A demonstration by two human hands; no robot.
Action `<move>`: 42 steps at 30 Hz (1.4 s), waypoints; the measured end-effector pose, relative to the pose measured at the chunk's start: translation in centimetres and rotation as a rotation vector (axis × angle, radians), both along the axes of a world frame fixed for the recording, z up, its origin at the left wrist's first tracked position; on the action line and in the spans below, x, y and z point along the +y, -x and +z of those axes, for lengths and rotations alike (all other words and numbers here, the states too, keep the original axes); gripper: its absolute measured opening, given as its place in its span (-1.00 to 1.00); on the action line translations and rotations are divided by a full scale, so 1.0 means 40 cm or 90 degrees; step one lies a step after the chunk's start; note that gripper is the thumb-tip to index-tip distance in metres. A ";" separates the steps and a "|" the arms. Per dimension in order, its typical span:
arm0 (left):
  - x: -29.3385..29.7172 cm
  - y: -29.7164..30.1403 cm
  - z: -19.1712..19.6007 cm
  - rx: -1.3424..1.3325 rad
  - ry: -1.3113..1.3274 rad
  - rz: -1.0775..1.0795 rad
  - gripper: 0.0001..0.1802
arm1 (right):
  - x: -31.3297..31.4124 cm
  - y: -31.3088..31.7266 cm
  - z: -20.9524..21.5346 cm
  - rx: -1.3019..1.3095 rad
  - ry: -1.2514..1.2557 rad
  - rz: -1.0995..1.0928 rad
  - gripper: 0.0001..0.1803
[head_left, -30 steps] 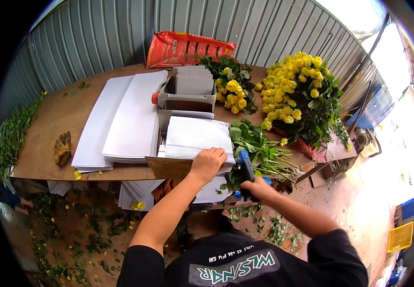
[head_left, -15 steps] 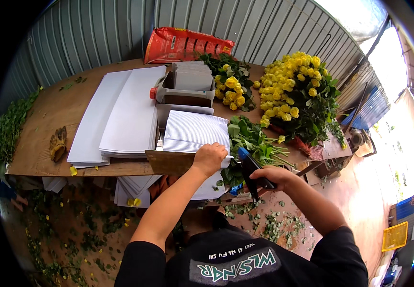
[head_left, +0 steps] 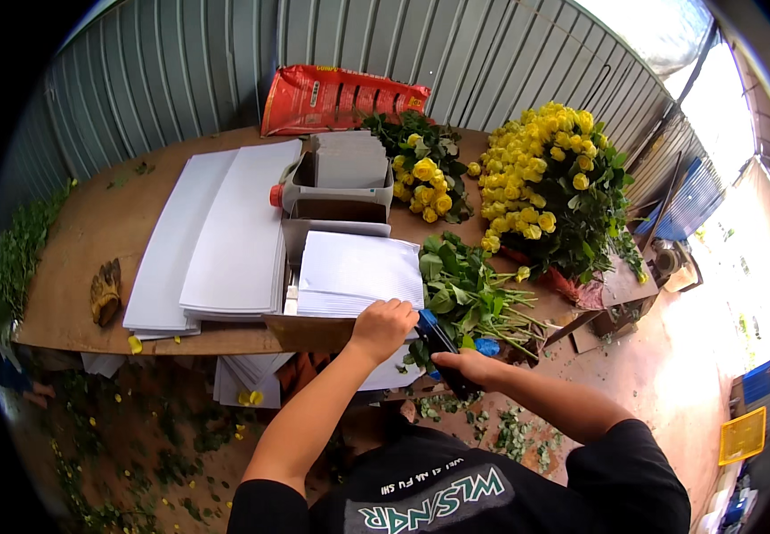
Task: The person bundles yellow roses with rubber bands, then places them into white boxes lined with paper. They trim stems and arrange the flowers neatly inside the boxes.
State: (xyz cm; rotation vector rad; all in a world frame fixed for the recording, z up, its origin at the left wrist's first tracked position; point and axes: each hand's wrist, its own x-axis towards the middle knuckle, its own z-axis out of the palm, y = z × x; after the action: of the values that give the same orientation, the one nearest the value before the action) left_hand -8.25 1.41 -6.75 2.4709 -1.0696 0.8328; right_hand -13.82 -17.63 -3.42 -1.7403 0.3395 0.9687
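The white paper stack [head_left: 358, 274] is pressed at its near edge by the left hand [head_left: 383, 326]; right of it, a dark stapler [head_left: 443, 345] is gripped closed-fisted by the right hand [head_left: 474, 367]; the green stems [head_left: 470, 298] beside the stack lie unwrapped, so most work seems left

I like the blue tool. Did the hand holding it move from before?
Yes, a little. The right hand with the blue-and-black tool has slipped down from beside the leafy stems, toward the person's body, away from the table edge.
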 end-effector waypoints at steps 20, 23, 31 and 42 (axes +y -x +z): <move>-0.018 -0.017 0.080 0.161 -0.032 0.038 -0.93 | -0.130 -0.822 -0.239 -0.578 0.554 0.452 -0.38; -0.015 -0.015 0.092 0.205 -0.042 0.067 -0.91 | -0.077 -0.826 -0.190 -0.680 0.557 0.515 -0.60; -0.019 -0.017 0.094 0.220 -0.012 0.085 -0.93 | 0.291 -0.852 -0.129 -0.847 0.256 0.672 -0.89; -0.002 -0.004 0.075 0.172 -0.034 0.065 -0.89 | 0.331 -0.834 -0.046 -0.765 0.293 0.551 -0.80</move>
State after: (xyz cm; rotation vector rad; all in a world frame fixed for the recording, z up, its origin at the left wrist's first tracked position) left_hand -8.10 1.33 -3.73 2.6073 -0.8868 0.4824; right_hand 19.52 -4.38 -5.27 -2.6108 -1.1158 0.2082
